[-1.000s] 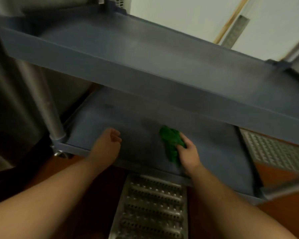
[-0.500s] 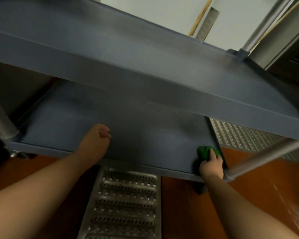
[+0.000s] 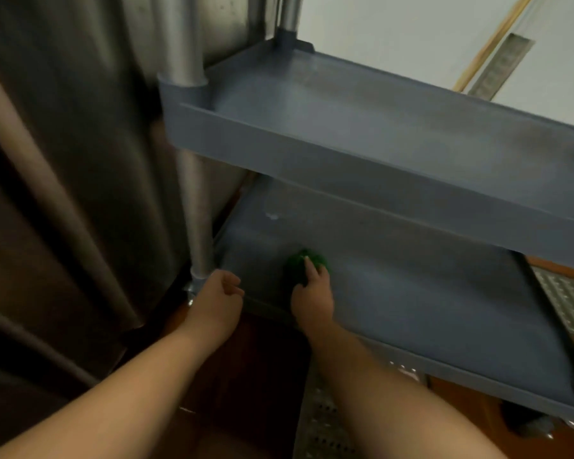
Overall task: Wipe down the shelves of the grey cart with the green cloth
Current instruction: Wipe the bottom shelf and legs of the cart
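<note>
Green cloth [image 3: 304,265], bunched into a small dark wad, lies on the lower shelf [image 3: 428,293] of the grey cart, near its left front corner, pinned under the right hand [image 3: 312,298], whose fingers curl onto it. Two shelves show, the upper shelf [image 3: 378,127] bare, and one metal post [image 3: 193,207]. The left hand [image 3: 217,301] hangs loosely curled at the lower rim, holding nothing.

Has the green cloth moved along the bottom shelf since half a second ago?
Yes. The green cloth, under the right hand, went from the shelf's right end toward the left post.
</note>
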`<state>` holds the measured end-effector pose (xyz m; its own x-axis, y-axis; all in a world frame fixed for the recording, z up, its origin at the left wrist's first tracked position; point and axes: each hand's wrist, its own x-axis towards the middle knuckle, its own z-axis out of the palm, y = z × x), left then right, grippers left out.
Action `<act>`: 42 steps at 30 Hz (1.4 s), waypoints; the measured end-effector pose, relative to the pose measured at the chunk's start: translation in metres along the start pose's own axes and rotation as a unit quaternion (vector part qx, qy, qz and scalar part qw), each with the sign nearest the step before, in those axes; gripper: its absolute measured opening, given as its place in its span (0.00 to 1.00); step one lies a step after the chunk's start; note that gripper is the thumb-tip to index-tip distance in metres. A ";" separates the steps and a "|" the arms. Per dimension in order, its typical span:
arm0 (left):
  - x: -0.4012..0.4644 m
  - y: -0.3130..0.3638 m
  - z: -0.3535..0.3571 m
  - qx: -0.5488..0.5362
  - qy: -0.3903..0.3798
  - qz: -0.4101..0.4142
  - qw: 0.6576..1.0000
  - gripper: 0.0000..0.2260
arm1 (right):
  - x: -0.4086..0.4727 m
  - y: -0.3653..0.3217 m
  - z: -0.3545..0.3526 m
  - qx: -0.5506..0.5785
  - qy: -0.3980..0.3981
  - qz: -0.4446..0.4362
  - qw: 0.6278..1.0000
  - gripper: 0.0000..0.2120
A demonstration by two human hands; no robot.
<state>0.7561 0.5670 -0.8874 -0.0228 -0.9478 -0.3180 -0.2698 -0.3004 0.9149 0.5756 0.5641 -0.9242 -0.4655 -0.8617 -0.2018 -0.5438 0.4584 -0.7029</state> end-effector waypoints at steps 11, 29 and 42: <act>-0.010 0.001 -0.037 0.011 0.007 0.010 1.000 0.10 | 0.007 -0.055 0.037 0.334 -0.168 -0.005 0.928 0.26; -0.149 0.162 0.127 0.067 -0.241 -0.048 0.967 0.09 | -0.109 0.075 -0.281 0.444 -0.146 0.132 0.874 0.24; -0.392 0.515 -0.018 -0.053 -0.206 -0.065 0.975 0.13 | -0.367 -0.215 -0.582 0.620 -0.148 0.223 0.737 0.27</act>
<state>0.6437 0.7822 -0.2864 -0.3860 -0.7837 -0.4866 -0.1963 -0.4457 0.8734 0.4566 0.9088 -0.3021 -0.1316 -0.7789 -0.6132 0.7602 0.3177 -0.5667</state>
